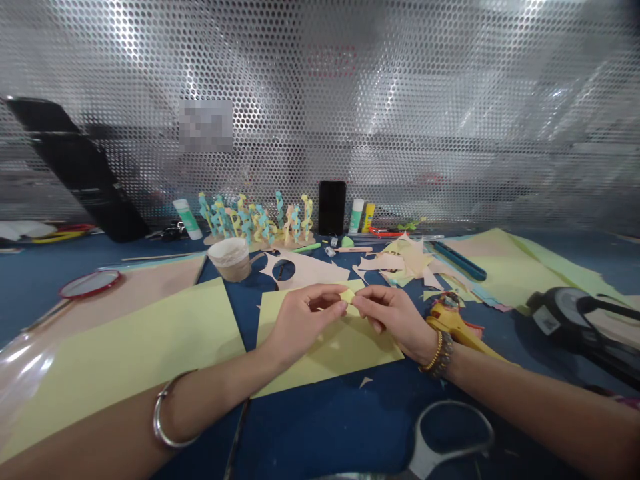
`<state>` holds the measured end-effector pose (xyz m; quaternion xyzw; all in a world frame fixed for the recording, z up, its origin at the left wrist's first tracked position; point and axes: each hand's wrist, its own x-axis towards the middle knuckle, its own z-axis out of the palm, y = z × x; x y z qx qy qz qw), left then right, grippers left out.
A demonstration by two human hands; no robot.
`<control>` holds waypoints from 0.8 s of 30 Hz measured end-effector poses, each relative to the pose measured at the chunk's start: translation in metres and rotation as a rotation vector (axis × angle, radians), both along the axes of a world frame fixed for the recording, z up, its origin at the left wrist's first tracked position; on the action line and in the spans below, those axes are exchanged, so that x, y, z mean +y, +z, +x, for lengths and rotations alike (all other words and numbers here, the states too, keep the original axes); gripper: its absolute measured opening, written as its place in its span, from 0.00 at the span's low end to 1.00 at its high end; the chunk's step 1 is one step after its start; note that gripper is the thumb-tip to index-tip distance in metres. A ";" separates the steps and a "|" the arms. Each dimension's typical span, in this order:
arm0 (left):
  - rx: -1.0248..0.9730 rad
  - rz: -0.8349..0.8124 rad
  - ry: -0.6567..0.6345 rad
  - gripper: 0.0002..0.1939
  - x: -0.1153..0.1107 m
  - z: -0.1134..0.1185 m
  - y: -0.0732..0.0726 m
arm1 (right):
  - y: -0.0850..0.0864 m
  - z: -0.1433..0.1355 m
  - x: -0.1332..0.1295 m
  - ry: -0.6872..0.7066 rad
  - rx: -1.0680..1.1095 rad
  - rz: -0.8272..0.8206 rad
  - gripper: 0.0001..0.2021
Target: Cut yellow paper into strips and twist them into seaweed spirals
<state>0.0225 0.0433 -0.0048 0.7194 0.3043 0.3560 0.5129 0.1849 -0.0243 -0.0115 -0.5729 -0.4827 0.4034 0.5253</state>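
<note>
Between my fingertips is a small yellow piece of paper [349,295], pinched from both sides. My left hand [313,313] grips its left side between thumb and index finger. On its right side, the thumb and index finger of my right hand [387,310] close in the same way. Both hands are just above a larger sheet of yellow paper [300,370] lying on the blue table. Part of that sheet is hidden under my hands and forearm. The exact shape of the small piece is hard to make out.
Scissors [425,447] lie near the front edge. A paper cup [231,259], glue sticks [356,215] and a black phone [332,207] stand farther back, near twisted paper shapes [260,220]. Paper scraps [405,260] and a teal cutter [460,260] are at right; yellow sheets [150,340] at left.
</note>
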 end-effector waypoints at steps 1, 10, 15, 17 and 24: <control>-0.001 -0.001 0.000 0.12 0.000 0.000 0.000 | 0.000 0.000 0.000 0.003 0.000 0.002 0.14; 0.003 -0.008 -0.003 0.12 -0.001 -0.001 0.002 | 0.001 -0.001 0.000 0.001 -0.007 -0.001 0.14; 0.005 -0.010 0.004 0.12 -0.001 0.000 0.002 | 0.000 0.000 0.001 0.007 0.015 0.002 0.14; -0.001 -0.009 0.002 0.12 0.000 0.000 0.001 | 0.001 0.000 0.001 0.007 0.016 0.003 0.13; -0.003 0.004 -0.002 0.12 0.002 0.000 -0.001 | 0.001 -0.001 0.001 0.001 0.001 0.007 0.13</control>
